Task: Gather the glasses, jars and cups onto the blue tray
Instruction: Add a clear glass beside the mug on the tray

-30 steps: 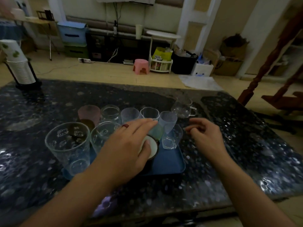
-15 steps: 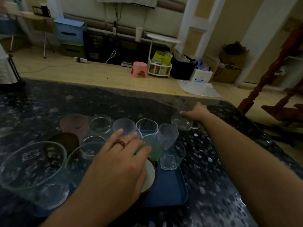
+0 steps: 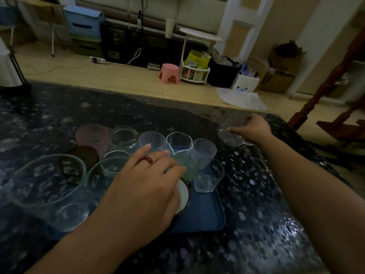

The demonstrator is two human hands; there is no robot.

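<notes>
A blue tray [image 3: 209,216] lies on the dark speckled table and carries several glasses, jars and cups. My left hand [image 3: 142,186], with a red ring, rests over a dark cup with a white inside [image 3: 183,196] at the tray's front. A green cup [image 3: 187,167] stands just behind it, a small clear glass [image 3: 209,177] to its right. My right hand [image 3: 252,129] is closed on a clear glass mug [image 3: 230,135], tilted, off the tray at the far right. A large printed glass [image 3: 49,190] stands at the left.
The dark table [image 3: 266,204] ends close behind the mug, with wooden floor beyond. A stack of white paper cups [image 3: 7,70] stands at the far left edge. A pink cup [image 3: 92,135] and clear jars line the tray's back row.
My right hand reached away from the tray to the far right and closed on the clear mug, which now tilts. My left hand stayed on the dark cup.
</notes>
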